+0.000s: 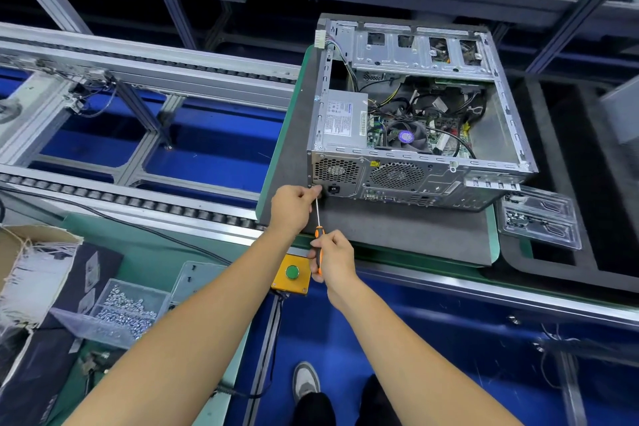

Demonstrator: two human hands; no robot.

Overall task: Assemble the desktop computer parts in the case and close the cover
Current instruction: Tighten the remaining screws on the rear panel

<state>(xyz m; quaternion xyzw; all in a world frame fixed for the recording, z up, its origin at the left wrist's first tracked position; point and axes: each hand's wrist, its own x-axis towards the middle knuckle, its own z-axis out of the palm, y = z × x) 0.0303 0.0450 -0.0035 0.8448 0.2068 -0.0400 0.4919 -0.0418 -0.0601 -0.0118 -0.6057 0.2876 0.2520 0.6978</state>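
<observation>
An open desktop computer case (498,135) lies on its side on a grey foam mat (397,228), its rear panel facing me. Inside sit the power supply (342,117), a motherboard with a black cooler fan (406,137) and loose cables. My right hand (333,258) grips the orange-and-black handle of a screwdriver (318,235). The shaft points up at the lower left corner of the rear panel. My left hand (292,206) pinches the shaft near its tip, against that corner. No cover is on the case.
A clear bin of silver screws (128,313) stands at lower left beside a cardboard box (20,252). A yellow box with a green button (292,275) sits under my right hand. Clear plastic trays (539,218) lie right of the case. A roller conveyor (121,197) runs at left.
</observation>
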